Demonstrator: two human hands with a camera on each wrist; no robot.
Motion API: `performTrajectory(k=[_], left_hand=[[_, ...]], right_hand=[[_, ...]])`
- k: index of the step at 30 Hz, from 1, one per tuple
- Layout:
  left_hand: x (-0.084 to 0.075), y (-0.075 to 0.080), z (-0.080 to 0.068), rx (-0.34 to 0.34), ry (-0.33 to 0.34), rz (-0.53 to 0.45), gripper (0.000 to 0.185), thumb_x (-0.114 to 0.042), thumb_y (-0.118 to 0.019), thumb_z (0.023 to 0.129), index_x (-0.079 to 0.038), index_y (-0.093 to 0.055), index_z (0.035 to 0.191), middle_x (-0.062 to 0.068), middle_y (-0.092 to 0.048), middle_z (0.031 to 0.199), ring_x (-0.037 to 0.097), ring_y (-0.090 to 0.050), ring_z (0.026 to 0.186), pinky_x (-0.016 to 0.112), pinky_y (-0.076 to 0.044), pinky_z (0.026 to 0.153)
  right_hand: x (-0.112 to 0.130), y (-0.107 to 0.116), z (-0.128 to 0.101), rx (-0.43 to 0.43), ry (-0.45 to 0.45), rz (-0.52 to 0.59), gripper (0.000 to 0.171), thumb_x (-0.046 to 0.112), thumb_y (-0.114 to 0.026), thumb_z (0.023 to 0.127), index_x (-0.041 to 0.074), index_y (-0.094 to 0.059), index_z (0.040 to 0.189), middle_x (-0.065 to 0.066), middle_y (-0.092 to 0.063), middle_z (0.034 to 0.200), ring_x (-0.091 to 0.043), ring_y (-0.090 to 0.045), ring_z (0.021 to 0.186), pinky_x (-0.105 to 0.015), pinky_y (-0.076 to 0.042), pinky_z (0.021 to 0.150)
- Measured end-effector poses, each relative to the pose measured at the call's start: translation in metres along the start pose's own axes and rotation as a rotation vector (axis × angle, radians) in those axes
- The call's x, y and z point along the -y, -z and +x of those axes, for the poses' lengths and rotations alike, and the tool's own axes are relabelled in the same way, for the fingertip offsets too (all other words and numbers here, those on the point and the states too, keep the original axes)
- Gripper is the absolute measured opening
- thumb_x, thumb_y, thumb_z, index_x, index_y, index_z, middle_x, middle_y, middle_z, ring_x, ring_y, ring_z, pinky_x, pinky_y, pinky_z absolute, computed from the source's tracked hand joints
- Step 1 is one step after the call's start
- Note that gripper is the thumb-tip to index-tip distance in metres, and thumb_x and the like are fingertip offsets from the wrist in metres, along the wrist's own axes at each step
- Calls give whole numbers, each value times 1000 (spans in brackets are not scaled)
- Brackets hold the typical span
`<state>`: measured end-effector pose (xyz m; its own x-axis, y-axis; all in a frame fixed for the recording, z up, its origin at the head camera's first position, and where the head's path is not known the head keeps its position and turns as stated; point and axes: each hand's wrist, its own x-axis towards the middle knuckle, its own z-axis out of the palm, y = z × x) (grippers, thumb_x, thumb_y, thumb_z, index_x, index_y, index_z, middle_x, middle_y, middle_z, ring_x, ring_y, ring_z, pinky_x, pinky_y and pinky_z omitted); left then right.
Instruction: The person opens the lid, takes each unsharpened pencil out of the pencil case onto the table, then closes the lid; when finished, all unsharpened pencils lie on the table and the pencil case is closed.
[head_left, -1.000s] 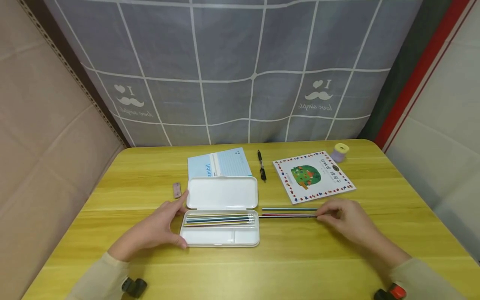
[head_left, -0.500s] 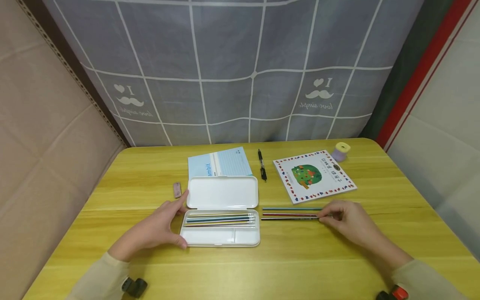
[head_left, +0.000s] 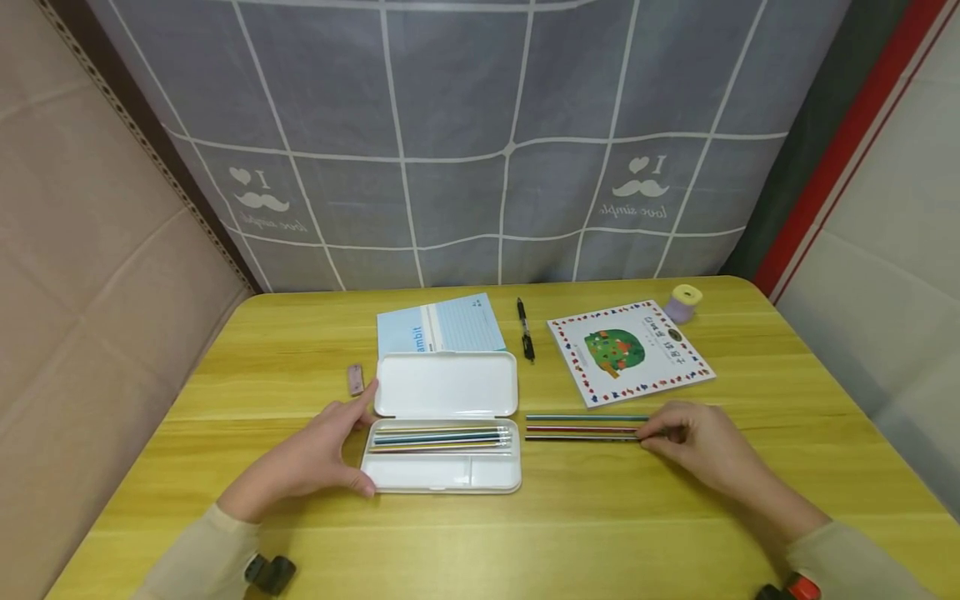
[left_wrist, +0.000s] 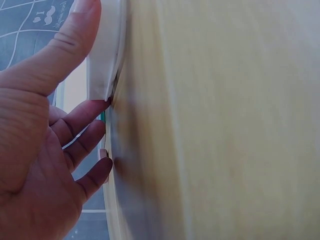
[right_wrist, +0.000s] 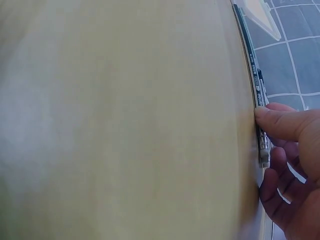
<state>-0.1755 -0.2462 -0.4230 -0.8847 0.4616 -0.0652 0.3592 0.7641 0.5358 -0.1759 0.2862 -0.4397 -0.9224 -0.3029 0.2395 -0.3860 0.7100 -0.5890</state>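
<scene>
Right hand [head_left: 693, 442] pinching nearest pencil [head_left: 581, 438]; left hand [head_left: 315, 457], fingers relaxed, steadying pencil case [head_left: 442, 475]. Risk: neighbouring pencils [head_left: 585, 423] rolling if nudged.

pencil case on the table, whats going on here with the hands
A person steadies the open white pencil case with the left hand at its left end. Several pencils lie in its upper compartment. The right hand touches the near ends of three loose pencils lying side by side on the yellow table, just right of the case.

Home study corner: wooden desk [head_left: 525, 533], notebook [head_left: 438, 327], curtain [head_left: 480, 142].
</scene>
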Motion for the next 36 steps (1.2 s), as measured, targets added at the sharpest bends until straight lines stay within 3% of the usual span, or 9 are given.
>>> performTrajectory(k=[6,14,21,27,36], left_hand=[[-2,1,0,-8,-6,0,148,-58,-92,59,-2,-9,167,-12,-67,131,20,-48,120,56,-37,112],[-4,3,-1,-8,-14,-7,147,-57,-92,60,-2,-9,167,-10,-67,132,22,-48,121,58,-37,112],[-4,2,-1,-12,-13,-12,147,-56,-93,59,-2,-9,167,-10,-67,132,22,-48,121,58,-36,112],[-4,3,-2,-13,-14,-8,146,-57,-92,60,-3,-9,167,-10,-66,133,23,-48,122,58,-37,112],[-2,2,-2,-16,-4,-21,146,-58,-92,59,-4,-10,167,-13,-66,132,21,-48,122,56,-36,114]], right_hand=[[1,0,0,5,-10,12,22,5,-89,81,25,-83,90,13,-70,85,0,-54,67,-24,-48,57],[14,0,9,-27,-41,21,15,21,-88,85,24,-84,99,11,-74,91,-3,-57,71,-23,-48,60],[36,-3,29,-33,-35,14,28,22,-88,86,15,-82,113,4,-76,91,-7,-58,70,-25,-41,53],[60,-24,46,21,-28,75,30,18,-87,86,13,-82,115,0,-79,101,-7,-62,75,-24,-46,58],[89,-57,60,106,73,151,26,22,-87,87,15,-83,111,7,-76,90,-5,-50,58,-25,-43,50]])
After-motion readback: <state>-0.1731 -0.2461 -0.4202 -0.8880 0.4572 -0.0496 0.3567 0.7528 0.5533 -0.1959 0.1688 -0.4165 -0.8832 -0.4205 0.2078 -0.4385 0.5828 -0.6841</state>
